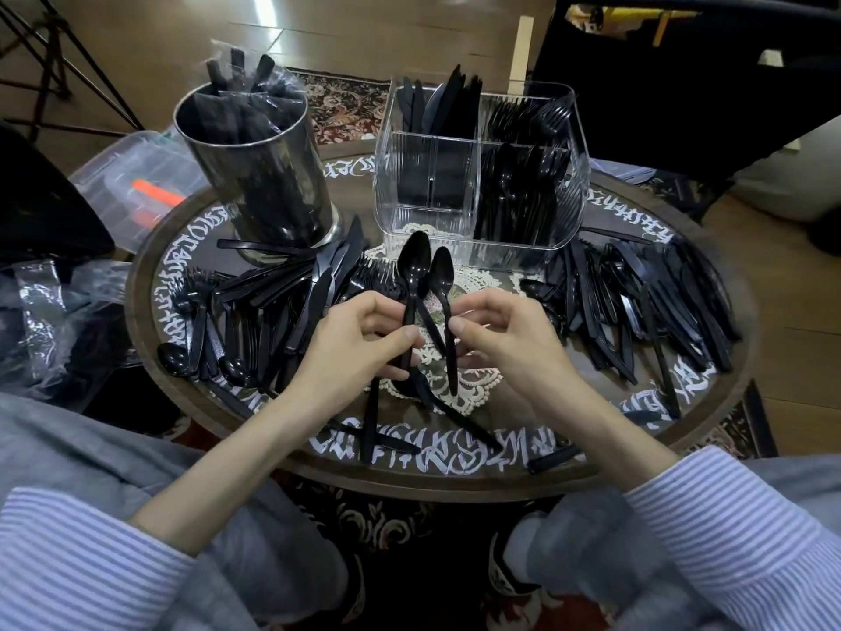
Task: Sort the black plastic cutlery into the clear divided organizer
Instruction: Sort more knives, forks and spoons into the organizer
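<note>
My left hand (364, 341) pinches the handle of a black spoon (413, 262) held upright, bowl up. My right hand (505, 341) pinches a second black spoon (441, 273) right beside it. Both spoons stand just in front of the clear divided organizer (428, 220). Its back left compartment holds knives (448, 102), its right compartments hold forks and other cutlery (519, 189), and its front left compartment looks empty. Loose black cutlery lies in a pile on the left (273, 302) and another on the right (637, 298) of the round table.
A metal cylinder (259, 175) with wrapped cutlery stands at the back left of the table (682, 430). A few loose pieces (371, 425) lie near the front edge. A clear plastic box (136, 184) and crumpled plastic wrap (41, 311) sit off to the left.
</note>
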